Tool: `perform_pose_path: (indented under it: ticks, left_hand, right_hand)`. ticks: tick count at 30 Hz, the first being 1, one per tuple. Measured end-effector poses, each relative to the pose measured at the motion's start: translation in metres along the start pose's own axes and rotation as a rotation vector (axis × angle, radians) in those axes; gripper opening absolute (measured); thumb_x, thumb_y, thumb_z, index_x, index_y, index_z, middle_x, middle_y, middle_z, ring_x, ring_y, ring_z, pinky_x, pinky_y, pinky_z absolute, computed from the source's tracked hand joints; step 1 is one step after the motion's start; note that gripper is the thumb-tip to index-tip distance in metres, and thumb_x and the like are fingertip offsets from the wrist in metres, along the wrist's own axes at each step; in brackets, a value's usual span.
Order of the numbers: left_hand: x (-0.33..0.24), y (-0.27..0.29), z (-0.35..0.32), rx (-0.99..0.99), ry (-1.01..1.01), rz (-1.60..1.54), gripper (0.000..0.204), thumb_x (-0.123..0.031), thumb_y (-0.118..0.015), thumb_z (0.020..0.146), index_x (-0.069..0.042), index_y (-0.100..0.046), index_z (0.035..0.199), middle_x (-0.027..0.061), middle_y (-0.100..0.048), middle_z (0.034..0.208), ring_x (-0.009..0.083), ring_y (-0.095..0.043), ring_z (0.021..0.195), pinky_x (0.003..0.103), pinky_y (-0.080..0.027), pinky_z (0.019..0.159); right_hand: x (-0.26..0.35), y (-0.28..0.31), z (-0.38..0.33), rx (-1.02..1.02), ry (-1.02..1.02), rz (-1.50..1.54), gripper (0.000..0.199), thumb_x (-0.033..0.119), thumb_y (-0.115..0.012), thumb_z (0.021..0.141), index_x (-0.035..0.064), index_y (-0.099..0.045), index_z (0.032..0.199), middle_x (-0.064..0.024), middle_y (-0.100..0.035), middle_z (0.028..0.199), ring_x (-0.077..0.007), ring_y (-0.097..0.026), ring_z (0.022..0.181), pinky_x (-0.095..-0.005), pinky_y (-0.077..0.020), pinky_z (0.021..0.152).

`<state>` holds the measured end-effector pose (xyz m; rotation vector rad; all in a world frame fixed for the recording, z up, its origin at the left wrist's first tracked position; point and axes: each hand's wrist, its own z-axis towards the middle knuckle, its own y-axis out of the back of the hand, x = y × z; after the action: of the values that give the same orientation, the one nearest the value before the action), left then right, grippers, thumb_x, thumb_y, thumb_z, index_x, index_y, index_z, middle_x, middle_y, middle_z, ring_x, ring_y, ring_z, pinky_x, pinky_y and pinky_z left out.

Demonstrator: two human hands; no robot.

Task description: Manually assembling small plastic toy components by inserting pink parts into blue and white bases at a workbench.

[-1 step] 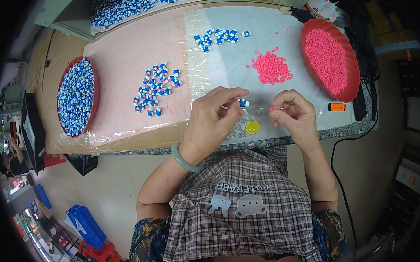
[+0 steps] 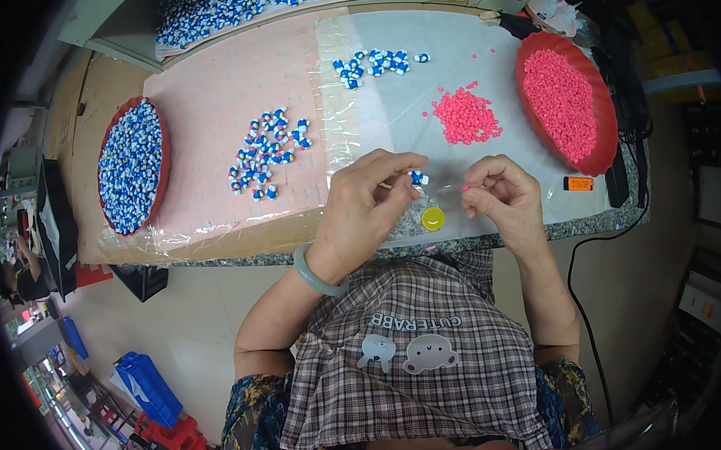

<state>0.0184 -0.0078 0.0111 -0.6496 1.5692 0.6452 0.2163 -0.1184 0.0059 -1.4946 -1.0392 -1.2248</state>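
Our left hand (image 2: 364, 205) has its fingers pinching a small, stubby blue-and-white piece (image 2: 420, 179); at its three o'clock, our right hand's (image 2: 511, 201) fingers pinch one tiny pink bead (image 2: 465, 189)! Round yellow disc (image 2: 433, 218) near the piece's six o'clock, loose pink bead heap (image 2: 466, 117) at one.

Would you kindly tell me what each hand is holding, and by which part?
The left hand pinches a small blue-and-white piece, apparently near its left end. The right hand pinches a tiny pink piece, too small to tell which part.
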Motion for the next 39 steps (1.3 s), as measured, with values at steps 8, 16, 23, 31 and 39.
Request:
perform_pose_path:
  ticks: [8, 16, 23, 31, 39]
  left_hand:
    - [0.002, -0.003, 0.0, 0.117, 0.01, -0.063, 0.027, 0.002, -0.049, 0.096, 0.006, -0.067, 0.115, 0.01, -0.058, 0.105, 0.0149, -0.066, 0.089, 0.026, -0.057, 0.078]
    - [0.008, -0.003, 0.001, 0.122, 0.017, -0.067, 0.026, 0.003, -0.048, 0.096, 0.005, -0.067, 0.114, 0.0106, -0.057, 0.107, 0.0152, -0.067, 0.09, 0.026, -0.057, 0.079]
    - [0.01, -0.008, 0.003, 0.081, 0.0, -0.119, 0.024, 0.004, -0.052, 0.093, 0.004, -0.068, 0.111, 0.0099, -0.059, 0.102, 0.0138, -0.067, 0.084, 0.024, -0.055, 0.074]
    - [0.014, -0.007, 0.003, 0.049, -0.021, -0.112, 0.023, 0.005, -0.056, 0.091, 0.003, -0.07, 0.109, 0.0089, -0.061, 0.098, 0.0129, -0.068, 0.08, 0.022, -0.053, 0.069]
    - [0.014, -0.016, 0.0, 0.053, 0.013, -0.188, 0.024, 0.006, -0.058, 0.088, 0.004, -0.07, 0.108, 0.0091, -0.062, 0.102, 0.0087, -0.063, 0.076, 0.02, -0.052, 0.067]
  right_hand:
    - [-0.011, 0.006, 0.001, 0.023, -0.033, 0.15, 0.01, 0.0, -0.064, 0.092, -0.0022, -0.063, 0.102, -0.0089, -0.063, 0.094, -0.0155, -0.066, 0.079, -0.0268, -0.0567, 0.066]
    - [-0.014, 0.009, -0.002, 0.03, -0.065, 0.145, 0.013, 0.003, -0.062, 0.095, -0.0017, -0.067, 0.105, -0.0095, -0.065, 0.098, -0.0164, -0.067, 0.084, -0.0278, -0.0588, 0.073]
    - [-0.013, 0.008, -0.001, -0.065, -0.274, 0.405, 0.017, 0.006, -0.06, 0.097, -0.0024, -0.065, 0.111, -0.0105, -0.068, 0.102, -0.0158, -0.069, 0.089, -0.0275, -0.0592, 0.079]
    - [-0.019, 0.013, -0.004, -0.05, -0.265, 0.388, 0.018, 0.006, -0.06, 0.097, -0.0016, -0.064, 0.113, -0.0099, -0.069, 0.101, -0.0155, -0.07, 0.088, -0.0268, -0.0595, 0.078]
    - [-0.013, 0.004, -0.005, -0.031, -0.145, 0.244, 0.024, 0.001, -0.065, 0.093, 0.0009, -0.054, 0.115, -0.0098, -0.067, 0.098, -0.0162, -0.068, 0.084, -0.0267, -0.0562, 0.074]
